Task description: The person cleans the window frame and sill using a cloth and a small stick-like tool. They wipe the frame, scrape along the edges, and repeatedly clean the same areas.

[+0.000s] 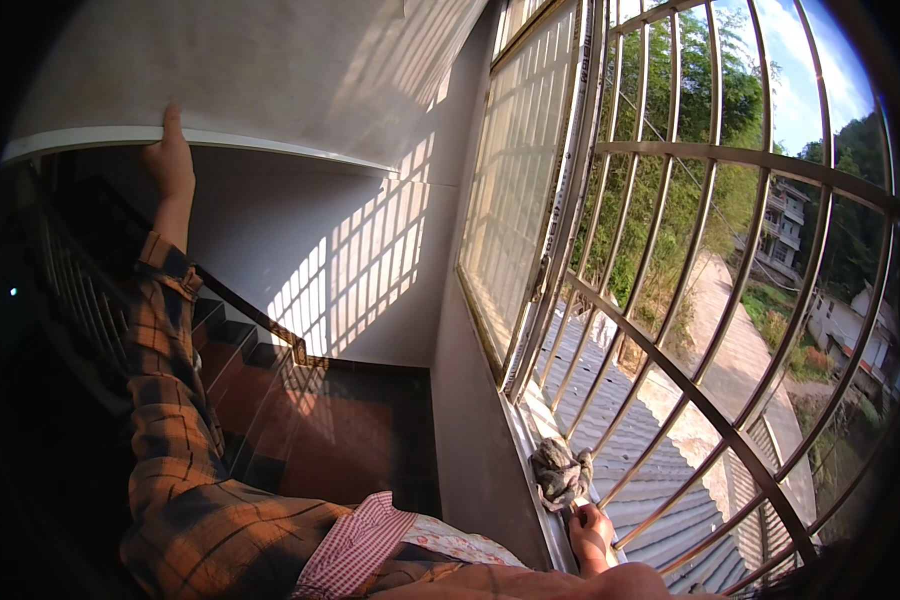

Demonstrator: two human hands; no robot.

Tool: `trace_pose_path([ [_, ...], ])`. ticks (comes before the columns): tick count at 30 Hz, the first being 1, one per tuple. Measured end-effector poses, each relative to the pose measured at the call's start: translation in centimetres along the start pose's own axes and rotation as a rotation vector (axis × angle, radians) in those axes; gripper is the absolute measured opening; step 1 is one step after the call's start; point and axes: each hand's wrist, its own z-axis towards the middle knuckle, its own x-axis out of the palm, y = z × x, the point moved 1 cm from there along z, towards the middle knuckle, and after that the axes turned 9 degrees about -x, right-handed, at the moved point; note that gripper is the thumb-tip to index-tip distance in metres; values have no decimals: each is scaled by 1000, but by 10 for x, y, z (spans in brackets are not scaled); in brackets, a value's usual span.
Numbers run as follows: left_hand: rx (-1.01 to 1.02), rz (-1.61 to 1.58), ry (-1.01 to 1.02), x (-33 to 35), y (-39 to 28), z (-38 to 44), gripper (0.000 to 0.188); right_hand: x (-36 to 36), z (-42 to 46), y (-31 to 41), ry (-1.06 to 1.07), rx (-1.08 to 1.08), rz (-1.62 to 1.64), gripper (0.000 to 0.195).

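My left hand [169,161] is raised at the upper left, at the white edge [270,148] of a pale overhead panel. One digit lies up against the panel's face; the other fingers curl at the edge and are partly hidden. Low on the right, my right hand [591,531] rests at the window sill [555,536] with its fingers bent. A small pale patch shows at its fingertips; whether it is held is unclear. Just beyond them a crumpled grey rag [561,474] lies on the sill, close to the metal bars.
A sliding window pane [517,187] stands left of the metal window bars [694,240]. Below the panel are dark stairs [229,330], a handrail [251,311] and a reddish tiled landing [337,442]. Outside lie a corrugated roof [645,480], a road and houses.
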Motion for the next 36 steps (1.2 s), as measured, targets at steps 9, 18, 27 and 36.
trace_pose_path([
  [9, 46, -49, 125, -1, 3, -3, 38, -2, 2, 3, -12, 12, -18, 13],
  [18, 28, -123, 182, 12, 6, -14, 37, -7, 0, 7, -9, 11, -10, 13],
  [27, 92, -105, 205, 24, 9, -22, 43, -13, 1, 29, 27, 16, -55, 15],
  [36, 26, -178, 289, 47, 6, -47, 38, -1, 0, 3, 40, 65, -65, 20],
])
